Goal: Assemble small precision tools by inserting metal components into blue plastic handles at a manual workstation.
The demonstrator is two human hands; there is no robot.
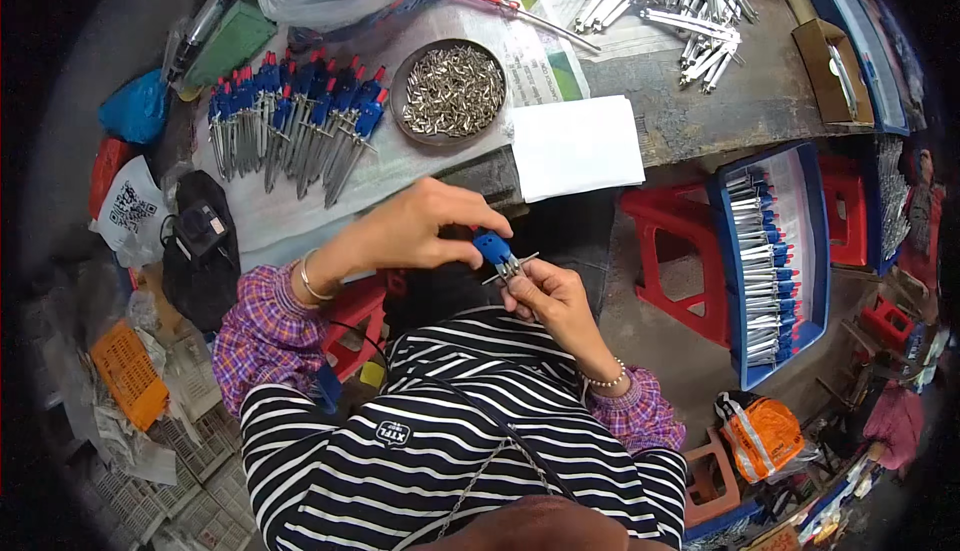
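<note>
In front of my body, both hands hold a small tool with a blue plastic head [491, 247] and thin metal parts; its exact kind I cannot make out. My left hand [432, 226] curves over the blue end, thumb and forefinger on either side of it, partly hiding a red tip. Below it, my right hand [550, 296] pinches the metal end, where a thin bar sticks out crosswise. On the table, beyond my left hand, lie rows of similar blue-headed pieces [300, 116] with red tips and long metal legs. Near them stands a round bowl [399, 101] of small metal pins.
White paper [578, 149] lies at the table's near edge. A plastic bag [340, 1] of blue pieces, a red-handled screwdriver [530, 19] and loose silver metal parts [690, 11] lie farther back. To the right, a blue tray [815, 281] of similar pieces rests by red stools [672, 296].
</note>
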